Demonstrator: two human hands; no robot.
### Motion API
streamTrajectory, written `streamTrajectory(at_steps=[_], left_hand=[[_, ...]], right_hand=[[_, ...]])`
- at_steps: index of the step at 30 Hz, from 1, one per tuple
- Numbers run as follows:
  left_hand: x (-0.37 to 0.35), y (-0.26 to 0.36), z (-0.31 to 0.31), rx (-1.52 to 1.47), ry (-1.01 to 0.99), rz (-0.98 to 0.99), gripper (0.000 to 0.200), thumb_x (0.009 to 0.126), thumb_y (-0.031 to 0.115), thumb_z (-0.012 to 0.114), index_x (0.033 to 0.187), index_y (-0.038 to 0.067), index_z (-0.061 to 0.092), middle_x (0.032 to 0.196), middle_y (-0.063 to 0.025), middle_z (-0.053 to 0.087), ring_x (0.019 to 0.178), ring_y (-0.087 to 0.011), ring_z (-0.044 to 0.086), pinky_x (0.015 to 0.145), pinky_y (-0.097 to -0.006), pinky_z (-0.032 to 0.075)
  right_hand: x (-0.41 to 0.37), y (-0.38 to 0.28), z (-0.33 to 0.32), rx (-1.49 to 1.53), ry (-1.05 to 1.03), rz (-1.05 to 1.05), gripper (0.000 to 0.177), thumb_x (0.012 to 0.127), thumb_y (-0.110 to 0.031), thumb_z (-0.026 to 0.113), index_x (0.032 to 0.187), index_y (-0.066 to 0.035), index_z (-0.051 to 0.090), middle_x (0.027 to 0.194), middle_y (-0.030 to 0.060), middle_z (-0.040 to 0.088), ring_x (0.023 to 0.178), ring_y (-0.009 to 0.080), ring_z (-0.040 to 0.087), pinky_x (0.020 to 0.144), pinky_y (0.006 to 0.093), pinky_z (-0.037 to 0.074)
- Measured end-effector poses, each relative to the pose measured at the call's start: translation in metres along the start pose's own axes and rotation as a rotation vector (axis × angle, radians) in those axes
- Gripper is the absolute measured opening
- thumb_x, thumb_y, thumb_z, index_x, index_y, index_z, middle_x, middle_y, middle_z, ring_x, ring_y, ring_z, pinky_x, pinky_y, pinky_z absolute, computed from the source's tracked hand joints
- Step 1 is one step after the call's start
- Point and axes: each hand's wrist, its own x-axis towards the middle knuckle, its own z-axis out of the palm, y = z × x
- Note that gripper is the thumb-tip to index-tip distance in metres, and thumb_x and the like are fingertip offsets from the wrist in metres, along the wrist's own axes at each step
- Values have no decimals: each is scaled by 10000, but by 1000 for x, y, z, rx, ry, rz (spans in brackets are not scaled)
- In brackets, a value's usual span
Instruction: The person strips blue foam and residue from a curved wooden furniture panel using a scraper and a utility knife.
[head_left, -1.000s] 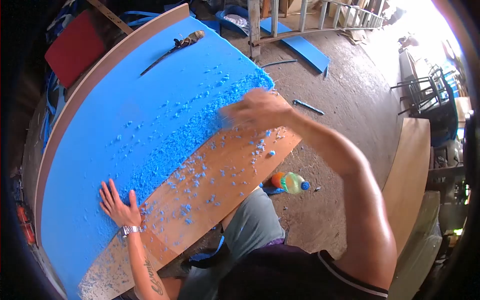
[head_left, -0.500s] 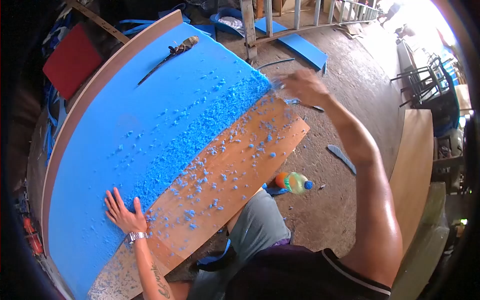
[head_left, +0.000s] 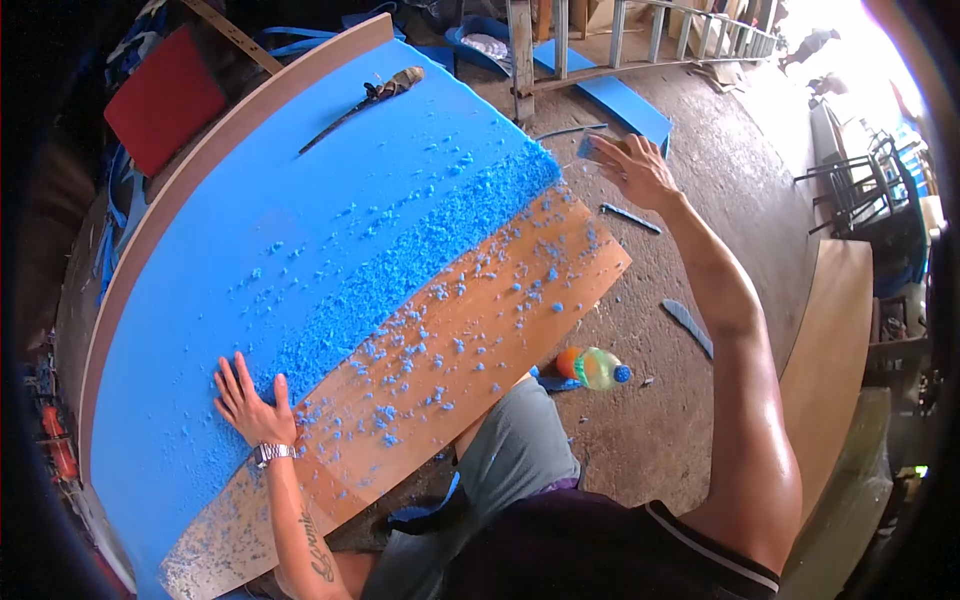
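A large blue foam sheet (head_left: 200, 300) lies before me, its right part rough with shredded foam crumbs (head_left: 400, 255). My left hand (head_left: 252, 405) rests flat on the sheet beside the rough strip, fingers spread. Past the sheet's far right corner, my right hand (head_left: 637, 170) is raised, its fingers around a small, flat, bluish-grey thing whose kind I cannot make out. Along the near side of the foam runs a brown wooden board (head_left: 480, 340), scattered with blue crumbs. A knife-like tool with a wrapped handle (head_left: 395, 84) lies near the sheet's far end.
A wooden strip (head_left: 235, 130) edges the sheet's left side. On the floor stand or lie a bottle (head_left: 600, 370), blue offcuts (head_left: 688, 328) and a blue panel (head_left: 625, 105). A metal-barred frame (head_left: 640, 45) is at the back, with long boards (head_left: 825, 360) at the right.
My right hand has moved slightly right, farther from the foam's corner, and shows less blur. My left hand stays flat on the sheet. The whole view has shifted slightly.
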Motion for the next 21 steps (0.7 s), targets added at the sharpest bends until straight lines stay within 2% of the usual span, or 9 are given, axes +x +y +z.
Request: streamTrajectory(at_steps=[1,5,9,12,13,15,17,20,21], left_hand=[[-1,-1,-1,2,-1,3,707,861,593,427,1422,171,339,1487,-92,275,1360,-321,257,1077,-557,167],[-3,-2,0,-4,-6,16,715,859,608,412,1420,172,343,1486,-95,277,1356,-318,264,1072,-561,173],[-6,-4,-2,12,-1,23,724,855,618,406,1420,170,342,1484,-96,280,1355,-319,266,1072,-560,174],[-2,0,-2,9,-8,9,721,856,614,405,1420,169,342,1485,-96,279,1355,-322,265,1072,-561,173],[-4,-2,-3,11,-18,13,720,856,612,406,1420,169,342,1485,-97,278,1355,-323,264,1071,-562,173],[-2,2,-1,2,-11,9,718,856,607,409,1421,170,340,1485,-99,277,1356,-323,262,1071,-564,172],[-2,-1,-2,0,-8,16,717,856,604,413,1422,170,337,1486,-102,275,1357,-322,261,1071,-565,171],[-1,0,-3,6,-17,4,724,853,607,415,1424,169,334,1482,-106,281,1356,-325,264,1070,-567,172],[0,3,-2,2,-20,-11,724,853,607,415,1423,168,336,1481,-106,283,1355,-326,264,1069,-567,172]], right_hand=[[-2,-2,0,-1,31,12,574,886,-453,520,1408,-353,305,1155,116,474,1054,294,456,922,433,377],[12,-46,17,99,-14,-181,576,881,-391,552,1405,-342,315,1145,116,469,1062,297,448,919,441,373],[-18,7,14,85,-71,132,581,847,-319,603,1381,-302,374,1124,101,522,1076,309,457,910,442,362],[-5,-14,9,235,89,14,583,844,-292,613,1378,-290,380,1136,97,532,1076,301,465,916,446,362],[4,-28,13,233,174,-127,564,855,-295,599,1376,-270,385,1136,97,529,1059,302,473,922,451,362],[8,-24,24,179,81,-117,546,865,-296,584,1374,-267,388,1127,98,529,1060,303,473,925,455,362],[-6,-14,26,191,2,-19,521,884,-302,555,1375,-269,385,1109,103,523,1066,299,465,926,452,363],[-24,22,32,96,17,132,541,882,-306,556,1387,-282,364,1114,108,513,1059,290,461,922,445,366],[-17,9,19,82,2,139,568,874,-322,567,1396,-312,344,1112,112,505,1048,281,462,905,432,372]])
